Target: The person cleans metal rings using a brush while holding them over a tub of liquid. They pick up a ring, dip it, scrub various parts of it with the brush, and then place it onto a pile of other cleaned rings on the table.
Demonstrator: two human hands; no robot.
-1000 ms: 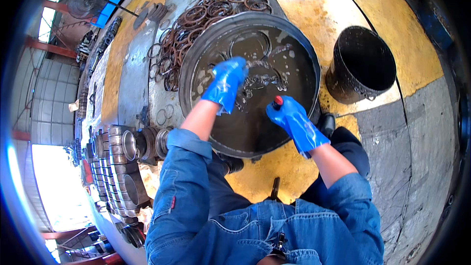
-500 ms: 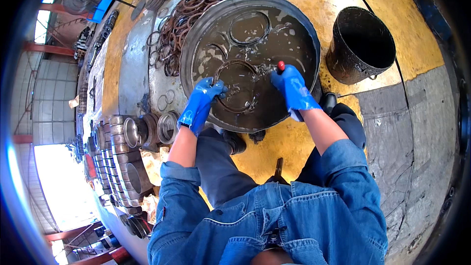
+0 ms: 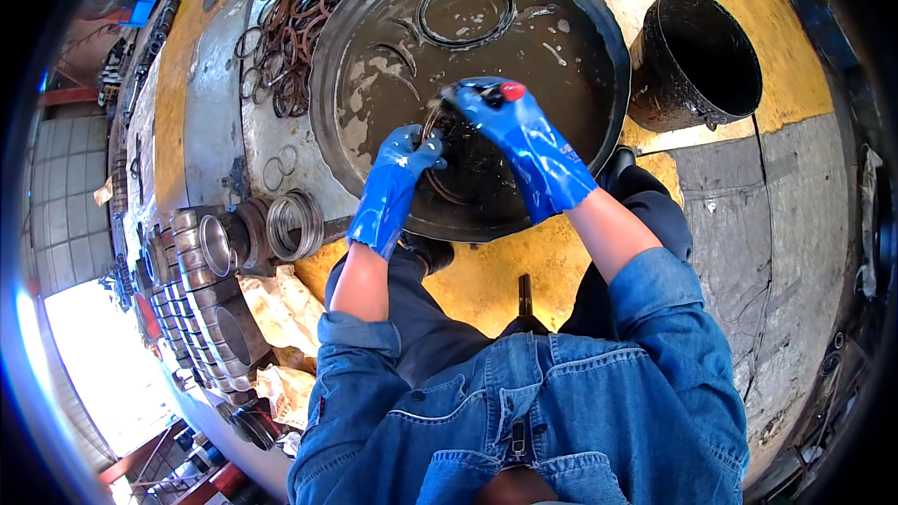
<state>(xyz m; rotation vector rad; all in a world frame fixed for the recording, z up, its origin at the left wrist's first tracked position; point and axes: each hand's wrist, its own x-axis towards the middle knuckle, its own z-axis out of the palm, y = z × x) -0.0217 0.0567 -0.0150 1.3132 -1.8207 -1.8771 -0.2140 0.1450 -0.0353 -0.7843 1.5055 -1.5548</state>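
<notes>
A wide round metal tub (image 3: 329, 84) of murky brown liquid stands before me. My left hand (image 3: 400, 157), in a blue rubber glove, is closed on a metal ring (image 3: 451, 189) tilted up at the tub's near side, partly hidden by my hands. My right hand (image 3: 496, 112), gloved alike, grips a red-ended tool (image 3: 512, 91) against the ring's upper part. The tool's other end is dark and blurred, so its kind is unclear. Towards the far side, more rings (image 3: 465, 42) lie in the liquid, and curved edges of others (image 3: 398, 58) break the surface at left.
Rusty rings (image 3: 304, 14) are heaped beyond the tub on the left. A black bucket (image 3: 697, 61) stands at its right. Shiny rings (image 3: 295, 224) and stacked metal cylinders (image 3: 220, 318) line the left side, near brown paper (image 3: 285, 309). A pedal-like bar (image 3: 526, 295) lies between my legs.
My right hand has moved left and up with the red-ended tool, over to the ring. The ring, lying flatter before, is now tilted up in my left hand. My view has shifted slightly.
</notes>
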